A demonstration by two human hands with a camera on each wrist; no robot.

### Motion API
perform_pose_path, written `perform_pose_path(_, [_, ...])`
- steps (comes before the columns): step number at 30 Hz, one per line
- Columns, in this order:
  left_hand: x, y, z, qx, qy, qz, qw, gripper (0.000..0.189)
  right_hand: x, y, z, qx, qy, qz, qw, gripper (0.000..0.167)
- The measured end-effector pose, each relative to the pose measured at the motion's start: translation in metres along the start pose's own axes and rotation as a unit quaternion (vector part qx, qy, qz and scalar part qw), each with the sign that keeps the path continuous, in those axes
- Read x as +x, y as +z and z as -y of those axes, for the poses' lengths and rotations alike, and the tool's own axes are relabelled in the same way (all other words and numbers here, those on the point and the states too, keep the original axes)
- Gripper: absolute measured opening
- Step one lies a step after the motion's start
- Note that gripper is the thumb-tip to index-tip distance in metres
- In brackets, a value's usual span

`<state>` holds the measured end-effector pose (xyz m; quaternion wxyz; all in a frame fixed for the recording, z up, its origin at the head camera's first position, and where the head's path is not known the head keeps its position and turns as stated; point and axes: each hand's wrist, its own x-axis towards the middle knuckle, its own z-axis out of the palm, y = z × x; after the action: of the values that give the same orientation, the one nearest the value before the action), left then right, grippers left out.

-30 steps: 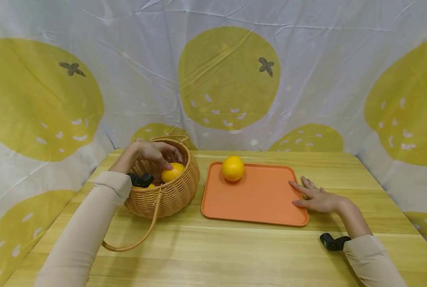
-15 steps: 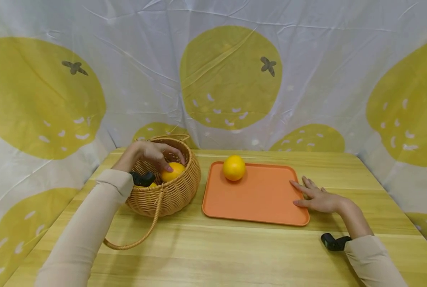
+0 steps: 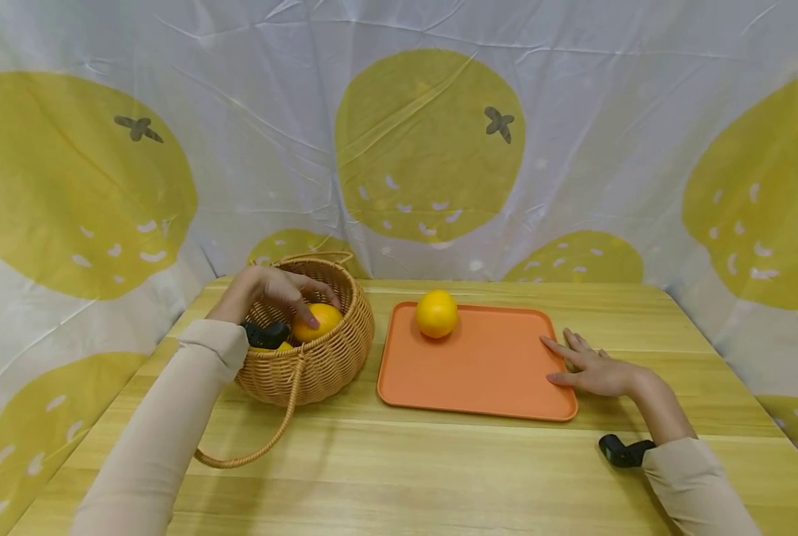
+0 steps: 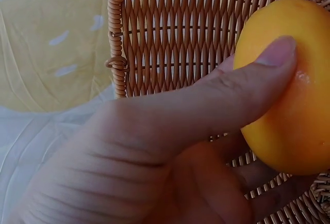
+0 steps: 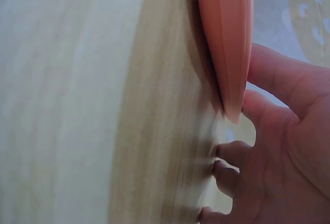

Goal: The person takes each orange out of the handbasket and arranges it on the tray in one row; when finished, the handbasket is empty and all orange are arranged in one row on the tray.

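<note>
My left hand (image 3: pixel 280 289) reaches into a round wicker basket (image 3: pixel 318 378) at the left of the table and grips an orange (image 3: pixel 323 316) there. In the left wrist view the thumb presses on the near side of the orange (image 4: pixel 294 141), with the fingers bent behind it, partly hidden. My right hand (image 3: pixel 600 374) lies at the right edge of an orange rectangular tray (image 3: pixel 486 365), fingers spread. Its thumb and forefinger touch the tray rim (image 5: pixel 229 53), and the other fingertips rest on the table. Another orange (image 3: pixel 437 314) sits at the tray's back left.
More yellow fruit (image 3: pixel 281 346) shows low in the basket, mostly hidden by the black wrist device (image 3: pixel 268 335). The basket's handle (image 3: pixel 251 454) hangs down in front onto the wooden table (image 3: pixel 439 476). A fruit-printed cloth (image 3: pixel 573 149) hangs behind.
The orange in the basket has shifted slightly left under my left hand, and the thumb lies further over it. The right hand, the tray and its orange have stayed put.
</note>
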<state>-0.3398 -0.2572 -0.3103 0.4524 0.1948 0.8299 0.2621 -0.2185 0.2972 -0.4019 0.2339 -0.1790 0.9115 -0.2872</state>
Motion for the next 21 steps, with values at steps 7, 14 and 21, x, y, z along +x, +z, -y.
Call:
perform_pose_path(7, [0.0015, 0.0011, 0.0009, -0.022, -0.027, 0.02, 0.9992, 0.069, 0.0005, 0.0004, -0.0006, 0.002, 0.002, 0.001, 1.0, 0.088])
perform_pose_path(14, [0.0063, 0.0039, 0.0004, -0.027, -0.033, 0.027, 0.9988, 0.073, 0.0, 0.0004, -0.0012, 0.004, 0.001, 0.0, 1.0, 0.089])
perform_pose_path(21, [0.0015, 0.0055, -0.0019, -0.066, -0.036, 0.014, 0.9971, 0.064, 0.0012, -0.0011, -0.0017, 0.002, 0.0, 0.002, 1.0, 0.089])
